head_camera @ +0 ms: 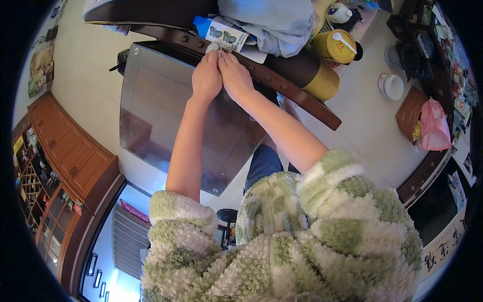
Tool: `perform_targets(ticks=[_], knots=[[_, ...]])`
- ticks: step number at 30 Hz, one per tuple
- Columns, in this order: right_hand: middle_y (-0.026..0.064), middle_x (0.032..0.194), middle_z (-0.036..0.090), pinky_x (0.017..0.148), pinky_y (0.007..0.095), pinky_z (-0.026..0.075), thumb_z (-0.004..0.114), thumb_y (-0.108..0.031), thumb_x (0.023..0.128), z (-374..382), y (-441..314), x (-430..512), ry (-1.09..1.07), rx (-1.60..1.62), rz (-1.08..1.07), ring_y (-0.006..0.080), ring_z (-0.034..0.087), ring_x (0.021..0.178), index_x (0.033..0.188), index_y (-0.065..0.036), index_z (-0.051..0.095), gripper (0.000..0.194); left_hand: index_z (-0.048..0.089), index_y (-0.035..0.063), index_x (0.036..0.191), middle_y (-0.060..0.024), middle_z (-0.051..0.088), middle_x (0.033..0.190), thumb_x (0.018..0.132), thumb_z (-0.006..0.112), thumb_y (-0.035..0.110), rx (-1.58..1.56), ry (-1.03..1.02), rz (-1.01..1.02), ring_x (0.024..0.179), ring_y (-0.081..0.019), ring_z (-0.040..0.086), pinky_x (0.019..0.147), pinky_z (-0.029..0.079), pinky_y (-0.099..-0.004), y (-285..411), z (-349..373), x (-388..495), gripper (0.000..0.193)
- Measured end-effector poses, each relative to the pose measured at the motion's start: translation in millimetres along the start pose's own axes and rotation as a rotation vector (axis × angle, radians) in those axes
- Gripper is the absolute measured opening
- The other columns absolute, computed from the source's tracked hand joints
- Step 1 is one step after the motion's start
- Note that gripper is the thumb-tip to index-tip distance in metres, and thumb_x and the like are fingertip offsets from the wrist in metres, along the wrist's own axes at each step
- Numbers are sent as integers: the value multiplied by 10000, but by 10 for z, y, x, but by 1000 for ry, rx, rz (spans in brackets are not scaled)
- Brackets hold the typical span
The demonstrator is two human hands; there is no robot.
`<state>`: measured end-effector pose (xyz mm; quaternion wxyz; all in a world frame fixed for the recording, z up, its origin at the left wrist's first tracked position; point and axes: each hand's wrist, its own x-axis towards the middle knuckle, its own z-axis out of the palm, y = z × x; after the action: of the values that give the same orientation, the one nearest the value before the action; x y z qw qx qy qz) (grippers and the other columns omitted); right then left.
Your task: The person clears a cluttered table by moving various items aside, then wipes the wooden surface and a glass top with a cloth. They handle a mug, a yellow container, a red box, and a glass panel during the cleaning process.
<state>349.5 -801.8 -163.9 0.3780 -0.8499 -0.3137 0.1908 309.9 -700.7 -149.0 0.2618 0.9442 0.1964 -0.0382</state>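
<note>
My left hand [207, 78] and my right hand [236, 73] are side by side and touch, at the dark wooden armrest rail [226, 55] with its round plugs. At their fingertips is a small white, soft-looking wad [212, 47], perhaps cloth or tissue; the fingers seem closed on it, though the fingertips are partly hidden. Just beyond them lies a phone holder box [226, 35] in white and blue, against a crumpled grey cloth [268, 24]. Below my hands is a glass-topped dark table [162, 113].
A yellow-lidded tin [341, 46] with a white spoon and a white bottle [339, 13] stand at the upper right. A brown and gold bolster [320, 77] lies behind the rail. On the floor at right are a white tub [391, 86] and a pink plastic bag [434, 124].
</note>
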Motion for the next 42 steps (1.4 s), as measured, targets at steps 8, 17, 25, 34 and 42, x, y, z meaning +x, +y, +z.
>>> perform_targets(ticks=[8, 17, 25, 34, 42], knots=[[130, 1261, 524, 944, 386, 438, 402, -109, 903, -210, 257, -446, 11, 6, 25, 302, 492, 1156, 1185, -22, 515, 316, 496, 38, 971, -197, 604, 893, 868, 452, 137, 19, -68, 5, 833, -382, 596, 708, 477, -475, 401, 227, -303, 150], [165, 1029, 571, 867, 354, 424, 547, 37, 746, -510, 157, -799, 106, 359, 282, 334, 543, 1009, 974, -24, 465, 250, 499, 5, 1002, -211, 600, 828, 919, 450, 124, -650, 447, -513, 780, -356, 605, 716, 468, -422, 698, 97, -624, 154], [114, 976, 584, 840, 409, 450, 564, -70, 767, -109, 47, 163, 26, -245, -199, 306, 531, 976, 949, -25, 566, 188, 529, 22, 1060, -238, 632, 920, 875, 496, 111, -173, 274, -313, 865, -435, 594, 743, 468, -491, 35, 56, 80, 207], [120, 856, 621, 778, 373, 474, 577, -89, 746, 59, 35, 226, 85, -169, -117, 286, 553, 896, 827, -48, 567, 92, 509, 8, 984, -235, 634, 880, 801, 546, 72, -138, 156, -278, 849, -421, 603, 732, 467, -482, -6, -32, 186, 198], [217, 800, 629, 676, 464, 461, 633, -69, 759, 184, -33, 164, 154, 286, 257, 432, 591, 803, 814, -16, 546, 116, 489, -43, 978, -272, 631, 878, 793, 565, 94, -137, 108, -529, 867, -439, 609, 779, 468, -475, 105, -37, 203, 243]])
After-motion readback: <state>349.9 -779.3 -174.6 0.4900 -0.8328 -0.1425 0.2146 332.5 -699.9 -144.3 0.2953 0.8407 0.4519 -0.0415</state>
